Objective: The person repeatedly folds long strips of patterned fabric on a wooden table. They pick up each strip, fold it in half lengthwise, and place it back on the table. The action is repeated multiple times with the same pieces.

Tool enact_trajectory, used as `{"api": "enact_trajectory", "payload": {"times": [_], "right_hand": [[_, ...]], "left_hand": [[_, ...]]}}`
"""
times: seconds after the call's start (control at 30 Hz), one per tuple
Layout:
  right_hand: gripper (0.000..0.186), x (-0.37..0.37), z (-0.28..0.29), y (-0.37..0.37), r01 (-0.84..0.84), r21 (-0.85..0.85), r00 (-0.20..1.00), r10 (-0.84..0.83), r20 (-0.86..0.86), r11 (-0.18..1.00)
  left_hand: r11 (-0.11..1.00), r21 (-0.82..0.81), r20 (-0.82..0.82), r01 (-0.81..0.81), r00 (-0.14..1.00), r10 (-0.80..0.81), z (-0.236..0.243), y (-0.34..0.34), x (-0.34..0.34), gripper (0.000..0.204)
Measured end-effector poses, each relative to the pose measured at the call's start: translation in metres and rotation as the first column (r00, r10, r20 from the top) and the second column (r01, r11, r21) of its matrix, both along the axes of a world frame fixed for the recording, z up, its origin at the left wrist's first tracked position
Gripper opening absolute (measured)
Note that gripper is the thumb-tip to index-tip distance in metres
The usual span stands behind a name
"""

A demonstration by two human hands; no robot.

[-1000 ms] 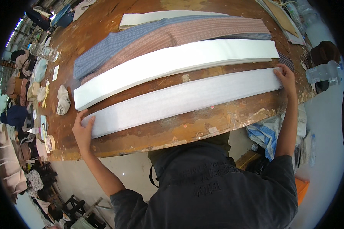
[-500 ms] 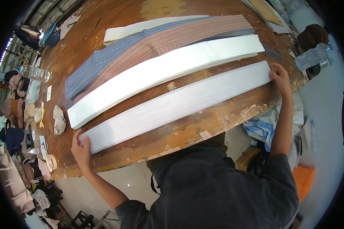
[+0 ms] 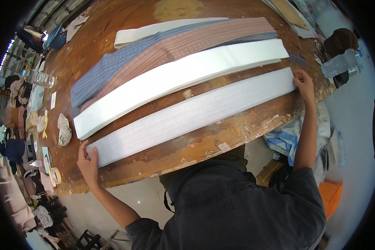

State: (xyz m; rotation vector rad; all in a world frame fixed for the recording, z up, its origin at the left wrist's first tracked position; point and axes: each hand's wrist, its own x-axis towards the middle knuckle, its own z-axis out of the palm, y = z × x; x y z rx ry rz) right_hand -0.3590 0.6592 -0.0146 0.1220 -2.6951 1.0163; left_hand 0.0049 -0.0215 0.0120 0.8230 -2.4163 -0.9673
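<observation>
Close to the table's front edge lies a long white stack of fabric strips (image 3: 191, 114), slanting up toward the right. My left hand (image 3: 88, 164) grips its left end, with the thumb on the near side and the fingers at the far corner. At the opposite end, my right hand (image 3: 306, 88) pinches the right edge with curled fingers. Just beyond lies a thicker, brighter white stack of strips (image 3: 179, 79). Past that are a reddish-brown patterned strip (image 3: 187, 41) and a blue patterned strip (image 3: 108, 68), overlapping. Another off-white strip (image 3: 141, 35) lies farthest back.
The worn brown wooden table (image 3: 162, 164) has a chipped front edge. On its left are a crumpled beige cloth (image 3: 64, 130), a tape roll (image 3: 56, 176) and a clear bottle (image 3: 39, 79). A large plastic bottle (image 3: 341, 63) and a dark cap (image 3: 341, 40) are at the right.
Hardly anything differs. Both hands stay at the two ends of the white strip stack, and the strips lie as before.
</observation>
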Motion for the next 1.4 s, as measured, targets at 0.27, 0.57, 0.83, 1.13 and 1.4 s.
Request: {"api": "enact_trajectory", "payload": {"times": [0.27, 0.57, 0.83, 1.13, 1.4], "right_hand": [[0.025, 0.006, -0.002, -0.017, -0.203, 0.102, 0.977, 0.209, -0.046, 0.974], [0.025, 0.002, -0.006, -0.009, -0.179, 0.168, 0.983, 0.184, -0.015, 0.969], [0.027, -0.003, -0.01, -0.003, -0.195, 0.144, 0.981, 0.196, 0.004, 0.97], [0.027, -0.011, 0.032, -0.076, -0.15, 0.474, 0.858, 0.352, -0.374, 0.868], [0.031, -0.059, 0.06, -0.192, -0.302, 0.692, 0.699, 0.646, -0.307, 0.656]], "left_hand": [[0.986, 0.131, -0.006, -0.098, 0.995, 0.1, 0.0, -0.009, 0.02, 0.039], [0.98, 0.144, 0.002, -0.136, 0.99, 0.138, -0.005, -0.012, 0.022, 0.039], [0.983, 0.126, 0.008, -0.136, 0.991, 0.136, -0.007, -0.012, 0.022, 0.038], [0.936, -0.339, -0.012, -0.097, 0.995, 0.099, 0.026, -0.009, -0.011, 0.026], [0.873, -0.432, 0.035, 0.224, 0.972, -0.233, 0.048, 0.019, -0.077, 0.025]]}}
